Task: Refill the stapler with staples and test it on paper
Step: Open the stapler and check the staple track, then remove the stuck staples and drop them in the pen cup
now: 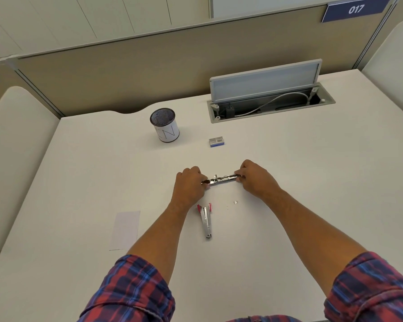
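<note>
A long metal stapler part (pixel 222 178) lies sideways just above the white desk, held at both ends. My left hand (pixel 190 183) pinches its left end and my right hand (pixel 254 177) pinches its right end. Below them, on the desk, lies another stapler piece (pixel 205 220), silver with red tips, pointing toward me. A tiny bit of staples (pixel 235 202) rests to its right. A small blue and grey staple box (pixel 216 141) sits farther back. A white sheet of paper (pixel 125 229) lies at the front left.
A mesh pen cup (pixel 164 125) stands at the back, left of the staple box. An open cable hatch (pixel 270 101) with a raised lid is set into the desk at the back right. A beige partition (pixel 126 73) borders the far edge.
</note>
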